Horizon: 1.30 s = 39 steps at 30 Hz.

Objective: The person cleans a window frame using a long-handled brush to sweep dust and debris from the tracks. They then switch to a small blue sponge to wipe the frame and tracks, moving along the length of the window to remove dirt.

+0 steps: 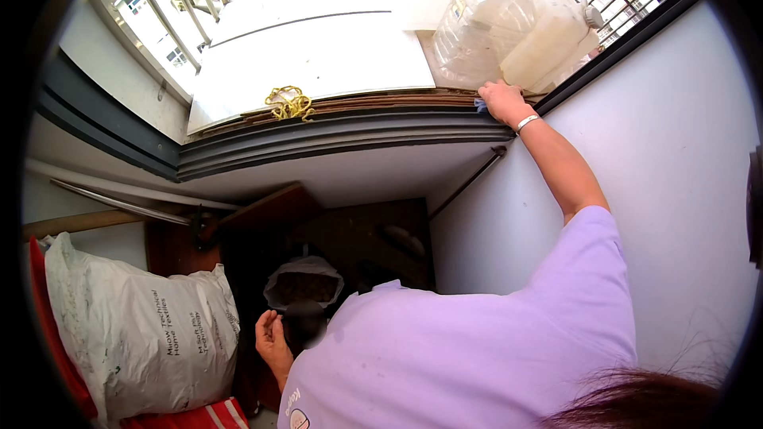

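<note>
My right hand is at the right end of the window ledge, its fingers curled over a small piece of blue cloth, mostly hidden beneath them. Right behind it stand a clear plastic jug with a red cap and a cloudy plastic jerrycan. Low beside my body, my left hand hangs with loosely bent fingers and nothing visible in it. Close by is a dark, blurred round shape. Past that sits a bag-lined bin with brown contents too dark to make out.
White boards lie over layered brown sheets, with yellow cord on their edge. A dark window frame runs below. A stuffed white plastic bag fills the lower left. A white wall rises at right.
</note>
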Tool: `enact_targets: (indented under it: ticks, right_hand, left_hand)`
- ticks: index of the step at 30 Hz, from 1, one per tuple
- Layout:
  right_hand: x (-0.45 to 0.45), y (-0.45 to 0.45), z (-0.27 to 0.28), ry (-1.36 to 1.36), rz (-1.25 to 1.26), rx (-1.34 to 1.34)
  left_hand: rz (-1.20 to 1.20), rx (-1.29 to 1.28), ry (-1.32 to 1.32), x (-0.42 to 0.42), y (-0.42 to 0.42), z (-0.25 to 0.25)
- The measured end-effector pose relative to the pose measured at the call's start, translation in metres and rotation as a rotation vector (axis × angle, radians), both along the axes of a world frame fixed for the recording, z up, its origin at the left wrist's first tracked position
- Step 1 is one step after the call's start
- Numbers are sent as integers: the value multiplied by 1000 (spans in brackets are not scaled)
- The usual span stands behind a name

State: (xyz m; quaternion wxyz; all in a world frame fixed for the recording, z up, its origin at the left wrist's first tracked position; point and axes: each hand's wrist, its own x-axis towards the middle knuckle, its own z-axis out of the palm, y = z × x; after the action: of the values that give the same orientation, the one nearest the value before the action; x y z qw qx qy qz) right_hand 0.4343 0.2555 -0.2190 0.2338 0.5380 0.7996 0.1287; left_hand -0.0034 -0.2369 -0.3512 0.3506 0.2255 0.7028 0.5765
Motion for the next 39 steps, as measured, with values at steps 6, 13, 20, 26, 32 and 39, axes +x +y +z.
enact_targets:
  ticks: [6, 13, 20, 26, 32, 39]
  right_hand:
    - [-36, 0, -11, 195, 25, -62]
    - [-87, -18, -2, 283, 1, -59]
    - [-181, -46, -13, 573, 167, -28]
    - [-151, -46, 4, 962, 208, 126]
    - [-33, -36, 32, 206, -59, 84]
    - [-55, -26, -4, 314, -32, 30]
  left_hand:
    - [13, -14, -4, 2, 0, 3]
    - [-9, -34, -12, 10, 10, 7]
    - [-145, -20, 19, 22, 47, 29]
    - [-163, -26, 102, 18, 38, 39]
    - [-5, -54, 42, 4, -9, 13]
    - [10, -69, 71, 0, -17, 11]
